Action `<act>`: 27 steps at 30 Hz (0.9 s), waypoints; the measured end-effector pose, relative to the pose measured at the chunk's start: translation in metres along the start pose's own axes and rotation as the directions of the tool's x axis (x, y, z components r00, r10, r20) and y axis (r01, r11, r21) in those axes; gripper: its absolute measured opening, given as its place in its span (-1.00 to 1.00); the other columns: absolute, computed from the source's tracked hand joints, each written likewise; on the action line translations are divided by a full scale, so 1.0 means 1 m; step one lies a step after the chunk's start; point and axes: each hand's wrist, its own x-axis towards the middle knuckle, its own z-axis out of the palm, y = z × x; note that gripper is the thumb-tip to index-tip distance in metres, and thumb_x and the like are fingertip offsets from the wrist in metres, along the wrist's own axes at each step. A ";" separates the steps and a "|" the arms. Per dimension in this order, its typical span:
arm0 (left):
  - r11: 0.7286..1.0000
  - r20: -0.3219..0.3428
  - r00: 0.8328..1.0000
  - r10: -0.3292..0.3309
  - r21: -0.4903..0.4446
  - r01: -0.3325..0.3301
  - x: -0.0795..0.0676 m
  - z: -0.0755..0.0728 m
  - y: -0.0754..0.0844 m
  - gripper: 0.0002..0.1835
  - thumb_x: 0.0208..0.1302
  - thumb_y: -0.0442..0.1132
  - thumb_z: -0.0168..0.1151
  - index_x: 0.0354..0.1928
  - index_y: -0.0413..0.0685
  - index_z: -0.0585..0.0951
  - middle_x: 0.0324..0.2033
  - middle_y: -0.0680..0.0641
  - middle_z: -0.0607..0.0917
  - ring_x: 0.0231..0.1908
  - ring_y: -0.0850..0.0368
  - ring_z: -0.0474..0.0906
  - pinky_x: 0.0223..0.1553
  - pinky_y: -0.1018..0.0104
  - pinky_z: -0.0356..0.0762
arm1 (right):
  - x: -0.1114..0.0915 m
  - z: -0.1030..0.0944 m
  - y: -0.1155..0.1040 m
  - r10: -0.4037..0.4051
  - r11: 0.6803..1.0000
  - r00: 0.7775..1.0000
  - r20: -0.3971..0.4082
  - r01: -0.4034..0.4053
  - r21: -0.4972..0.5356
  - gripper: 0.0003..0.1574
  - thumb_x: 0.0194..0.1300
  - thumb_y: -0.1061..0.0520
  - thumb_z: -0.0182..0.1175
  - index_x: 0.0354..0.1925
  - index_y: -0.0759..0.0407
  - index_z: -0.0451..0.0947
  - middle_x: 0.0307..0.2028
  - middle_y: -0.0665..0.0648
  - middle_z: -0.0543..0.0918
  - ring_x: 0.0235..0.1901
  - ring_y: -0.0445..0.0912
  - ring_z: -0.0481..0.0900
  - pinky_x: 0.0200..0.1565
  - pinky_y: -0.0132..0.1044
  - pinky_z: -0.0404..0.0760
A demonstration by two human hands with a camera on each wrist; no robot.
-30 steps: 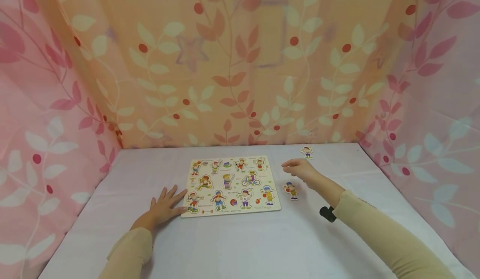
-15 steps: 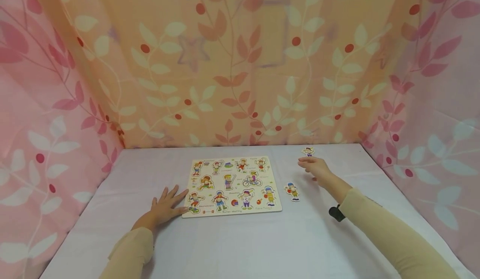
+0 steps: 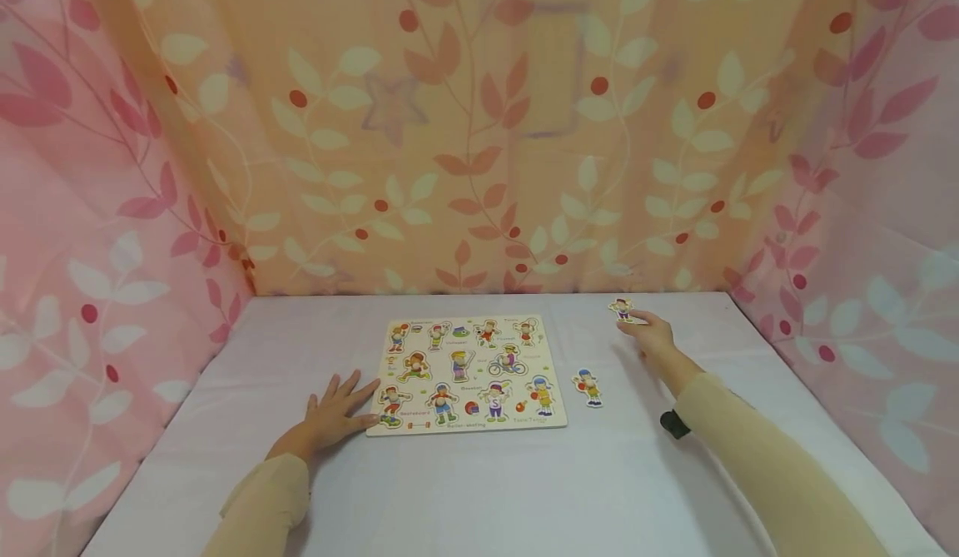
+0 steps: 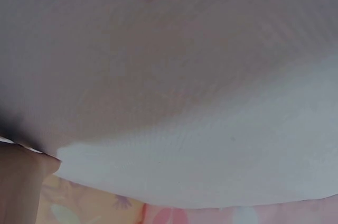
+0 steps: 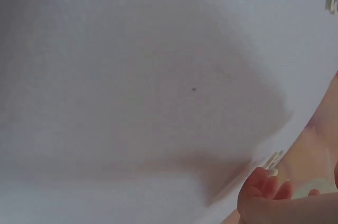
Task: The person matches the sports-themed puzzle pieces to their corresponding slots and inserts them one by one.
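Note:
A wooden puzzle board (image 3: 430,384) printed with sports figures lies flat on the table. My left hand (image 3: 333,411) rests spread at the board's left edge, its fingertips and thumb touching the corner area. Farther back on the right, my right hand (image 3: 653,342) pinches a puzzle piece (image 3: 621,308) shaped like a child in a purple cap. In the right wrist view the curled fingers (image 5: 264,184) hold that puzzle piece (image 5: 273,160) at their tips. Another puzzle piece (image 3: 588,387), a figure with a blue cap and yellow clothes, lies right of the board.
A white cloth (image 3: 479,499) covers the table. Patterned fabric curtains (image 3: 479,141) stand behind it and along both sides. On the right wrist sits a small black device (image 3: 674,425). Mostly white cloth (image 4: 211,145) fills the left wrist view.
My right hand has moved right and back from beside the board to the far puzzle piece and taken hold of it. The left hand stays at the board's edge.

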 end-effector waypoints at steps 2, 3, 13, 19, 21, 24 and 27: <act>1.000 -0.005 1.000 0.000 -0.003 0.000 0.000 0.000 -0.001 -0.14 0.24 0.24 0.18 0.45 -0.06 0.24 0.46 -0.38 -0.09 0.41 -0.46 -0.42 0.21 -0.50 -0.54 | 0.006 0.001 0.002 -0.019 1.000 1.000 -0.003 0.019 -0.005 -0.19 0.32 0.14 0.25 0.44 0.23 0.19 -0.13 0.17 0.49 -0.45 -0.16 0.36 -0.51 -0.38 0.37; 1.000 -0.005 1.000 -0.002 -0.007 0.002 0.000 0.000 -0.001 -0.14 0.24 0.24 0.19 0.45 -0.05 0.24 0.46 -0.38 -0.09 0.41 -0.46 -0.42 0.21 -0.50 -0.55 | 0.008 0.001 0.004 -0.031 0.999 1.000 -0.002 0.031 -0.012 -0.17 0.33 0.15 0.24 0.45 0.23 0.15 -0.02 0.26 0.47 -0.31 -0.09 0.40 -0.38 -0.34 0.44; 1.000 -0.013 1.000 -0.003 0.009 0.003 0.001 0.002 0.000 -0.13 0.22 0.27 0.19 0.45 -0.05 0.25 0.46 -0.38 -0.06 0.41 -0.46 -0.40 0.22 -0.49 -0.53 | 0.037 -0.008 0.013 0.074 0.995 0.997 0.039 -0.076 0.058 -0.13 0.36 0.12 0.20 0.50 0.06 0.06 0.48 0.24 0.02 -0.13 -0.11 0.29 -0.29 -0.41 0.34; 1.000 -0.017 1.000 0.002 0.009 -0.002 0.001 0.001 0.003 -0.14 0.22 0.26 0.19 0.45 -0.04 0.26 0.46 -0.38 -0.04 0.41 -0.46 -0.39 0.22 -0.49 -0.53 | 0.048 -0.016 0.009 0.091 0.996 0.987 0.131 -0.091 -0.006 -0.11 0.36 0.10 0.17 0.51 0.12 0.00 0.49 0.33 -0.06 0.25 0.12 0.24 0.18 -0.21 0.35; 1.000 -0.022 1.000 0.000 0.009 0.000 0.002 0.001 0.003 -0.14 0.22 0.26 0.19 0.45 -0.04 0.26 0.46 -0.38 -0.04 0.41 -0.46 -0.38 0.23 -0.49 -0.52 | 0.049 -0.018 0.006 0.079 0.997 0.981 0.176 -0.074 -0.036 -0.11 0.38 0.09 0.13 0.51 0.18 -0.06 0.49 0.37 -0.13 0.44 0.17 -0.05 0.39 -0.06 0.08; 1.000 -0.022 1.000 -0.007 0.004 0.007 0.001 0.001 0.004 -0.14 0.21 0.26 0.20 0.44 -0.04 0.27 0.46 -0.38 -0.04 0.41 -0.46 -0.38 0.23 -0.49 -0.52 | 0.050 -0.017 0.001 0.063 0.994 0.978 0.201 -0.044 -0.095 -0.14 0.41 0.06 0.08 0.49 0.27 -0.06 0.48 0.41 -0.12 0.46 0.20 -0.13 0.42 -0.01 -0.03; 1.000 -0.023 1.000 -0.011 -0.003 0.011 0.000 0.001 0.004 -0.15 0.21 0.24 0.21 0.44 -0.05 0.27 0.46 -0.38 -0.03 0.41 -0.47 -0.38 0.22 -0.49 -0.52 | 0.052 -0.014 -0.003 0.047 0.989 0.985 0.165 -0.022 -0.150 -0.18 0.42 0.05 0.07 0.45 0.35 0.01 0.45 0.41 0.00 0.41 0.18 0.04 0.38 -0.09 0.13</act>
